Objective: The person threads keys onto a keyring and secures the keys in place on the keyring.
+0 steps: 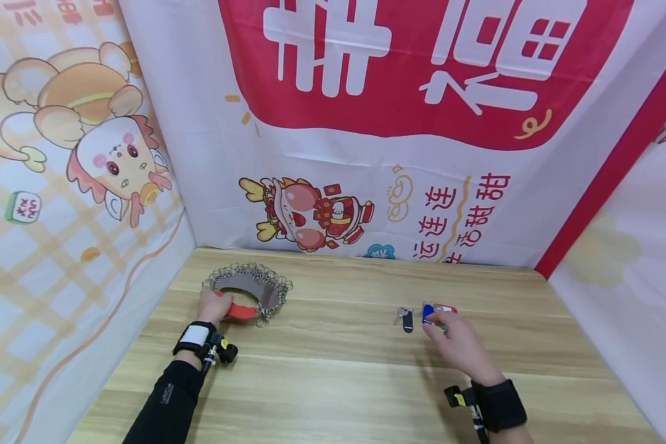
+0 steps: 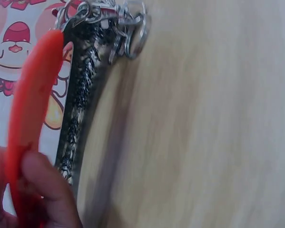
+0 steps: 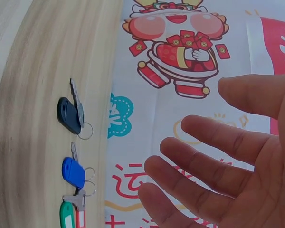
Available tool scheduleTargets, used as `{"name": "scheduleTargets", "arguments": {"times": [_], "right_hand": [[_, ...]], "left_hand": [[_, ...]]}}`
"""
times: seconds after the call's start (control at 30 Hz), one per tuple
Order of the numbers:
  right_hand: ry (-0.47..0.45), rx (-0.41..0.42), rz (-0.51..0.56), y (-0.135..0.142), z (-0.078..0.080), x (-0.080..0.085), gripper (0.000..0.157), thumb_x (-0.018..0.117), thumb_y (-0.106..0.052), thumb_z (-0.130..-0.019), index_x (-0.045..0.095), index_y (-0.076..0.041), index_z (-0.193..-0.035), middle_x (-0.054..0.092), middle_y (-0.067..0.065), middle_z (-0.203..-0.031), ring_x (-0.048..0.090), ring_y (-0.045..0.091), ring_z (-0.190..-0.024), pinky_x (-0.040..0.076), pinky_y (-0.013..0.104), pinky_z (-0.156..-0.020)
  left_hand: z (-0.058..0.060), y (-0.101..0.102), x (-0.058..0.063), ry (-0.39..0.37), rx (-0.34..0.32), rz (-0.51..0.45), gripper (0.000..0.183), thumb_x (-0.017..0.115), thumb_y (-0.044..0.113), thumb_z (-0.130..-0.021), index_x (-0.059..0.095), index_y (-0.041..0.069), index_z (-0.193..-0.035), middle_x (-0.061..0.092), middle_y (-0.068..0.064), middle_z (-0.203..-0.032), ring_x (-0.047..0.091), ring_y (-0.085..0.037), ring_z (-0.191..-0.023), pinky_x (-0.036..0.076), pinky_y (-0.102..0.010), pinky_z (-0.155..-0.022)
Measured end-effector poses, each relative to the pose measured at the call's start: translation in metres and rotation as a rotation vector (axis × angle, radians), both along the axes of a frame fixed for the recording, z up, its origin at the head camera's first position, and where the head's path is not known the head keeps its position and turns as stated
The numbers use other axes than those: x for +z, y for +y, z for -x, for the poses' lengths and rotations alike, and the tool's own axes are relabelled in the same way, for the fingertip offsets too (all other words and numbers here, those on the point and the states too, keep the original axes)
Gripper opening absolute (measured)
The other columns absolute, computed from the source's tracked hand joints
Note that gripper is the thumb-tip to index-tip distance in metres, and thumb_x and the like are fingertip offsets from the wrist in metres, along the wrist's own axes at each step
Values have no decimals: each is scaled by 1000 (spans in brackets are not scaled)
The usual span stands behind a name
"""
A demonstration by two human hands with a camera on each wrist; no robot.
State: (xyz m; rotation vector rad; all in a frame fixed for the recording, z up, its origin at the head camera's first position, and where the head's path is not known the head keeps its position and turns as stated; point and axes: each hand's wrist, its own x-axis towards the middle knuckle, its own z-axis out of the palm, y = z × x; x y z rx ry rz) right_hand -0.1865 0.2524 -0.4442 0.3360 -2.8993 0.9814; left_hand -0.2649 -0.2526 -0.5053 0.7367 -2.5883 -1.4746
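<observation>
My left hand grips the red handle of a curved metal key holder, whose outer edge is hung with many small wire rings. The holder is at the far left of the table; in the left wrist view its plate casts a shadow on the wood. My right hand is over the right part of the table with its fingers spread and nothing in them. Near its fingertips lie keys with a black tag, a blue tag, a green tag and a red tag.
The wooden table meets a printed white-and-red cloth along its back edge. Another printed cloth hangs on the left and a pale one on the right.
</observation>
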Motion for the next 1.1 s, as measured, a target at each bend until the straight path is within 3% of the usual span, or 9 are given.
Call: {"name": "scheduleTargets", "arguments": {"times": [0.3,0.47,0.7,0.87,1.0,1.1], "right_hand": [[-10,-5,57,-2,-2,0,22,58,-20,-94,64,-5,-109,64,13,-110,58,29,-104,49,48,-83],[2,-7,69,1,-1,-2,20,59,-17,-94,64,-6,-108,64,13,-109,59,29,-103,49,48,-82],[-17,-14,65,3,-2,-4,21,58,-18,-94,64,-6,-110,64,11,-109,59,27,-102,49,46,-82],[-20,-18,54,3,-3,-4,22,58,-19,-94,63,-6,-111,64,10,-108,59,26,-102,50,44,-81],[-19,-18,44,1,-5,-4,22,57,-19,-94,63,-5,-111,64,10,-108,59,27,-101,50,45,-81],[-15,-14,45,0,-5,-2,23,57,-19,-95,63,-5,-111,64,11,-109,59,27,-102,49,45,-82]], "left_hand": [[3,8,-1,45,68,-41,57,58,13,-86,30,-14,-127,43,-30,-116,45,-38,-104,42,-43,-82],[2,8,1,82,53,-114,52,55,9,-87,30,-15,-127,42,-29,-116,45,-38,-105,42,-44,-88],[1,10,14,136,-100,-156,28,53,4,-86,39,-10,-107,43,-15,-97,46,-23,-86,43,-26,-66],[-4,19,28,175,-237,-172,13,52,-1,-84,39,1,-82,37,-5,-74,40,-15,-65,39,-24,-55],[-12,29,37,189,-308,-207,16,53,2,-88,38,1,-84,37,-4,-74,41,-14,-64,40,-25,-55],[-19,37,47,173,-345,-221,19,54,5,-90,38,-3,-97,40,-8,-86,44,-16,-73,43,-25,-60]]}}
